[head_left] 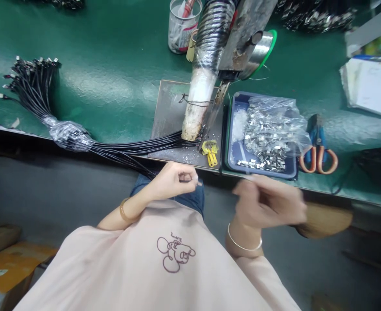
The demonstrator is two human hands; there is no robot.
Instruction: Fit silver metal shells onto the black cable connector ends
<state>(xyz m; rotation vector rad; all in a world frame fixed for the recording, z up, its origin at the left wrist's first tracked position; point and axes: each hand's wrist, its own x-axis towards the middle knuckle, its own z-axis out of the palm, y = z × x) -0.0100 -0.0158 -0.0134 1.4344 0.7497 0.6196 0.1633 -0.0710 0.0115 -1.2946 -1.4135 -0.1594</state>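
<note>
My left hand (177, 179) is closed in a pinch just in front of the table edge, fingers round the end of a black cable; a small pale, shiny tip shows past the thumb. To its left runs a bundle of black cables (138, 147), wrapped in clear plastic film (69, 134), with metal plugs (36, 65) at the far end. My right hand (269, 201), smeared by motion, pinches something small and whitish that I cannot make out. Beyond it stands a blue tray (261, 172) of small metal connector shells (268, 157) and a clear plastic bag (274, 108).
A film-wrapped fume hose (198, 95) and a metal bracket (242, 47) hang over a grey plate (167, 108), close to a yellow clip (211, 155). Orange-handled pliers (318, 147) lie right of the tray. Behind are a solder wire spool (261, 49) and a clear cup (180, 32).
</note>
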